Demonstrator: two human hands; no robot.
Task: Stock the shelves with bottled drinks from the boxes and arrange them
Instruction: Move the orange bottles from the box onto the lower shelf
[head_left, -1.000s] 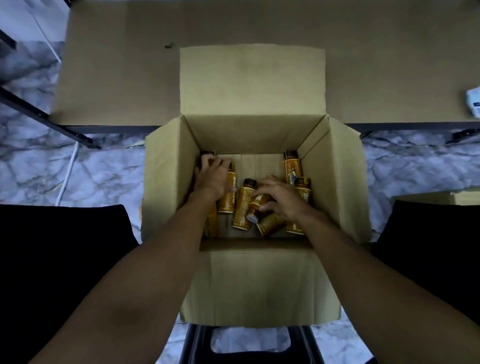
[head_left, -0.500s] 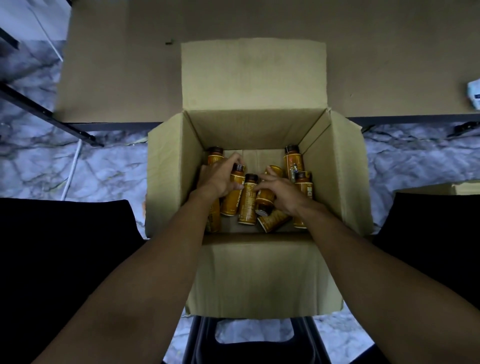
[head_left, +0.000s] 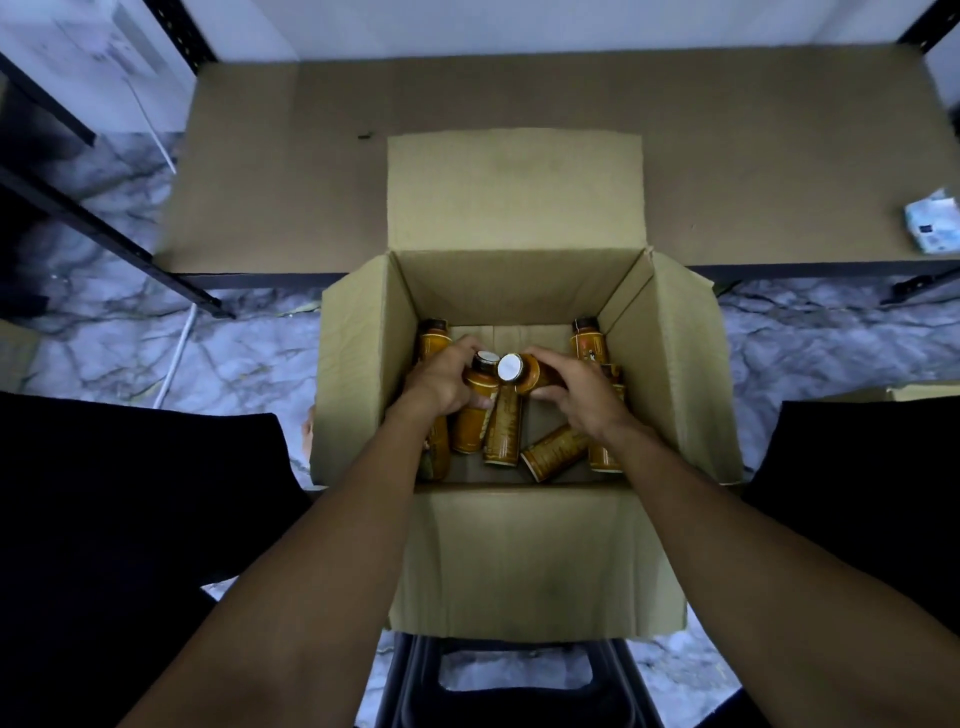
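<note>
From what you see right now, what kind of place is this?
Probably a shop stockroom: a metal-framed shelf and, in front of it, an open cardboard box of orange bottles.

Dim, cool indoor light, low contrast. Shadow inside cardboard box; white bottle caps catch slight glare. At both sides dark clothing crushed to black. Wide-angle bending at edges; top-left corner and packet motion-blurred.

**Two Bottles Gripped Inside the Box**

The left hand is gripping an amber white-capped plastic bottle. The right hand is gripping a second amber bottle, their caps just beside each other. Both are hovering over loose amber bottles inside the open brown cardboard box.
</note>
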